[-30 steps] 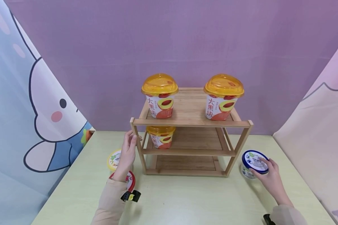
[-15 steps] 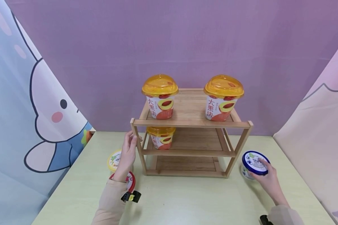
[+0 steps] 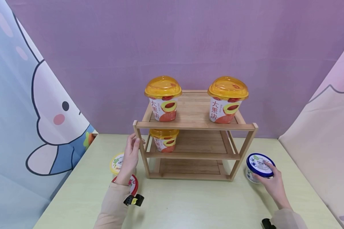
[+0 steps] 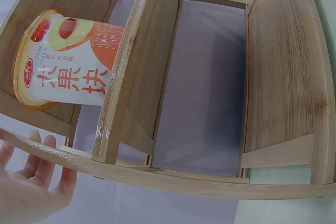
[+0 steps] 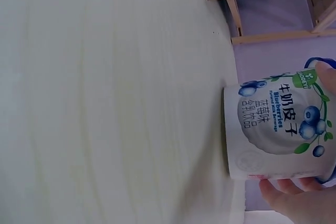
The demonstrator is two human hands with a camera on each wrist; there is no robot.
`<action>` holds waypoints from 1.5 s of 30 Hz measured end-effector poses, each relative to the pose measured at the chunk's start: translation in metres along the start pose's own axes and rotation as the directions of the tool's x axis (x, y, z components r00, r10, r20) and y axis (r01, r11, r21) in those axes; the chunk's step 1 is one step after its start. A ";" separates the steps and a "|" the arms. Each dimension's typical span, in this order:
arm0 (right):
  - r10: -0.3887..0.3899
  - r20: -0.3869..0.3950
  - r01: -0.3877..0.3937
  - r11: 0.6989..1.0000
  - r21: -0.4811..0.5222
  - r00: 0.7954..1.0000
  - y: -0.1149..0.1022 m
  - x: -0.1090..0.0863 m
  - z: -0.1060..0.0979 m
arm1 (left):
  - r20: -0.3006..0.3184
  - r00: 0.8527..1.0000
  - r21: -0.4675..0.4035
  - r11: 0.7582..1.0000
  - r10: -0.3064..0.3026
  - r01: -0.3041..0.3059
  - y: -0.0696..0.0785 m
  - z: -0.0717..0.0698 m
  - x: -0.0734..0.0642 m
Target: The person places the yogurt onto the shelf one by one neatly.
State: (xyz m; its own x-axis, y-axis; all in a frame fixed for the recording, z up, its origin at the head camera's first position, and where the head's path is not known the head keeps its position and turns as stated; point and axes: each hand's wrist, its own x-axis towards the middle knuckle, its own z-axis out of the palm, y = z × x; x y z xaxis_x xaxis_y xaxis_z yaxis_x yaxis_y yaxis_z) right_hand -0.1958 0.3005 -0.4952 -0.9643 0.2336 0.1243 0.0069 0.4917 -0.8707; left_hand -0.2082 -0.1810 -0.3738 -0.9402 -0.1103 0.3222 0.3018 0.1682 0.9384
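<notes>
At the left of a three-tier wooden rack (image 3: 193, 156), my left hand (image 3: 131, 154) grips the front upright, thumb in front and fingers behind. The left wrist view shows its fingers (image 4: 46, 169) at the post, near a yogurt cup (image 4: 73, 59) on the middle shelf. On the table right of the rack stands a blueberry yogurt tub (image 5: 281, 129) with a dark blue lid (image 3: 259, 164). My right hand (image 3: 272, 183) holds this tub round the lid and side, its index finger on the lid. The tub is upright and its base appears to touch the table.
Two yogurt cups with orange domed lids, one left (image 3: 164, 99) and one right (image 3: 227, 100), stand on the top shelf. Left of the rack are a yellow-lidded tub (image 3: 116, 163) and a red-lidded tub (image 3: 134, 184), partly hidden by my left arm. A purple cloth (image 3: 189, 41) hangs behind.
My right wrist and sleeve have shifted slightly to the left, while the hand stays on the blueberry tub. The left hand and the rack have not visibly moved.
</notes>
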 end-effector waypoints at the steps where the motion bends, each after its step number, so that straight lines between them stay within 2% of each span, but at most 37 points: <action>1: 0.006 -0.003 -0.006 1.000 0.012 1.000 0.000 0.000 0.000 | -0.002 1.000 0.000 1.000 0.005 -0.005 0.000 0.000 0.000; 6: 0.029 -0.026 -0.029 0.999 0.025 0.999 -0.005 -0.001 0.000 | -0.016 0.995 0.012 0.995 0.102 -0.102 -0.007 0.000 0.000; 8: 0.033 -0.037 -0.032 0.999 0.026 0.999 -0.006 -0.002 -0.001 | -0.018 0.993 0.008 0.993 0.119 -0.119 -0.006 0.000 -0.001; 11: 0.027 -0.060 -0.025 0.999 0.030 0.998 -0.002 0.000 -0.002 | -0.014 0.995 -0.002 0.995 0.099 -0.099 -0.005 0.000 -0.001; 16: -0.012 -0.104 0.014 1.000 0.022 0.995 0.029 0.013 -0.004 | -0.005 1.000 -0.011 1.000 0.027 -0.027 -0.003 0.000 0.000; 21: -0.019 -0.147 0.020 1.000 0.007 0.989 0.050 0.022 -0.007 | -0.004 1.000 -0.008 1.000 0.008 -0.008 -0.001 0.000 -0.001; 31: -0.047 -0.200 0.044 0.999 -0.021 0.979 0.057 0.024 -0.014 | -0.005 1.000 0.004 1.000 0.017 -0.017 -0.002 0.000 0.000; 36: -0.101 -0.217 0.103 0.995 -0.003 0.971 0.055 0.021 -0.021 | -0.007 1.000 -0.003 1.000 0.011 -0.011 -0.002 0.000 0.000; 40: -0.104 -0.237 0.104 0.994 -0.012 0.966 0.034 0.011 -0.025 | -0.003 1.000 -0.004 1.000 0.011 -0.011 0.000 0.000 -0.001; 41: -0.082 -0.245 0.076 0.997 -0.032 0.966 0.022 0.006 -0.025 | -0.003 1.000 -0.003 1.000 0.011 -0.011 0.000 0.000 -0.001; 45: -0.031 -0.237 0.035 0.999 0.014 0.971 -0.046 -0.025 -0.026 | -0.001 1.000 -0.002 1.000 0.009 -0.009 -0.001 0.000 0.000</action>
State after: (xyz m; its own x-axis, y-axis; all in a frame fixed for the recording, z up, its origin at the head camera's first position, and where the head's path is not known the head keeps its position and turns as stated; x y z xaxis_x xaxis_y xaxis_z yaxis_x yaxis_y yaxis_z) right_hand -0.1653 0.2941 -0.4460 -0.8740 0.4104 0.2601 -0.0305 0.4880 -0.8723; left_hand -0.2082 -0.1812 -0.3745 -0.9372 -0.1102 0.3309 0.3108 0.1670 0.9357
